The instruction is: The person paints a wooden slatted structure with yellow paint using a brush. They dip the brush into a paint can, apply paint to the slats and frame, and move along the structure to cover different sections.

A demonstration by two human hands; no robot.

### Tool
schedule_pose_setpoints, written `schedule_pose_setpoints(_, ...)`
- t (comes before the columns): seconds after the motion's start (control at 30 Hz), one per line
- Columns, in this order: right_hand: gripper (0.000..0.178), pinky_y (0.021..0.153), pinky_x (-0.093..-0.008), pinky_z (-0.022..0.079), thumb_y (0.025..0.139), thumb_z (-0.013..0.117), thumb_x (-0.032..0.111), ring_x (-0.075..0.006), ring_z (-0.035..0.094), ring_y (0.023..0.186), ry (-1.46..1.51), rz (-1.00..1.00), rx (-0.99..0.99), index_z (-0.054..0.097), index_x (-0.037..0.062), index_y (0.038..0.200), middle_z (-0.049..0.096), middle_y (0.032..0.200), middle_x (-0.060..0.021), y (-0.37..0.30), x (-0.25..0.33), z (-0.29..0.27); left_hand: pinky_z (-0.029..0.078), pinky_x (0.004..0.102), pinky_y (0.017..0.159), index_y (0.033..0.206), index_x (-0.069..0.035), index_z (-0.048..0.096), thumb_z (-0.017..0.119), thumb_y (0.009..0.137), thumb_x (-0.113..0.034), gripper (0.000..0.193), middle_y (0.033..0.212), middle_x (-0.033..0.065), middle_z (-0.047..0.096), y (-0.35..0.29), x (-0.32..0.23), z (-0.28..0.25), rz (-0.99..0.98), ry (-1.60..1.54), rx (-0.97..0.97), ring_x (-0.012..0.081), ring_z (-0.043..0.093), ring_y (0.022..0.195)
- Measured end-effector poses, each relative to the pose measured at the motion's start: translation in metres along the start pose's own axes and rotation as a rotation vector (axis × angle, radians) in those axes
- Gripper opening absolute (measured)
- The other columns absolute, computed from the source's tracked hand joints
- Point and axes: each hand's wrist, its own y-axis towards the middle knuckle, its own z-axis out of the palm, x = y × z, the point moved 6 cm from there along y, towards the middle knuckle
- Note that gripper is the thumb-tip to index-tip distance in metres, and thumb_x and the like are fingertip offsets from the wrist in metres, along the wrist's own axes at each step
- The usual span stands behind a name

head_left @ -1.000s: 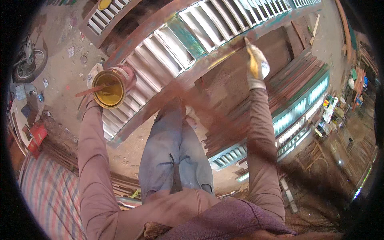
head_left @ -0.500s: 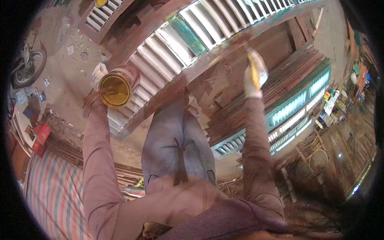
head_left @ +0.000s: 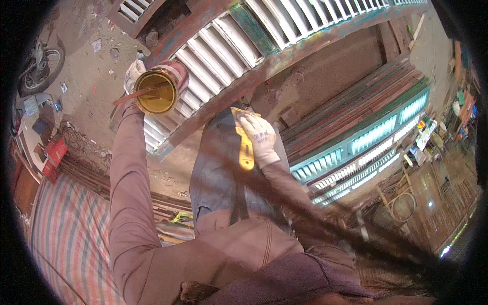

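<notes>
In my gloved left hand (head_left: 134,75) is a round reddish can (head_left: 179,76), tilted so its yellowish-brown inside faces me. A thin reddish stick (head_left: 126,97) leans out over the can's rim. My right hand (head_left: 263,138), in a white glove, is closed around a yellow-handled putty knife (head_left: 246,155) held in front of my thighs. Its blade end points up and left, close to the lower rail of a large louvred shutter (head_left: 219,97). The shutter has white slats in a worn brown and green frame, and the can hangs over its lower left end.
Right of me lie a stack of brown boards (head_left: 351,101) and a turquoise louvred panel (head_left: 373,140). A motorbike wheel (head_left: 44,71) shows at far left, above a red object (head_left: 54,160) and a striped sheet (head_left: 71,239). Another shutter (head_left: 133,15) lies at the top.
My right hand has swung left and toward me with the putty knife, from over the shutter's right part to in front of my legs. My left hand still holds the can.
</notes>
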Motion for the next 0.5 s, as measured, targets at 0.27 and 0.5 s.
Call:
schedule_pose_setpoints(0.27,0.021,0.087,-0.0368,0.052,0.086,0.060,0.010,-0.0280,0.066,0.097,0.335,0.252,-0.488,0.068,0.0056,0.105,0.069,0.104,-0.0124,0.102,-0.156,-0.097,0.034,0.0423,0.109,0.139,-0.003,0.044,0.035,0.099,-0.048,0.062,0.142,0.0177,0.046,-0.012,0.111,-0.008,0.081,-0.500,-0.252,0.0303,0.044,0.132)
schedule_pose_setpoints(0.5,0.026,0.092,-0.0356,0.050,0.094,0.049,0.012,-0.0271,0.066,0.100,-0.025,0.183,-0.625,0.066,0.0034,0.112,0.068,0.108,-0.0145,0.140,-0.222,-0.121,0.044,0.0351,0.100,0.143,-0.002,0.039,0.041,0.100,-0.042,0.058,0.140,0.0071,0.048,-0.140,0.043,-0.057,-0.221,-1.276,0.142,0.0189,0.051,0.123)
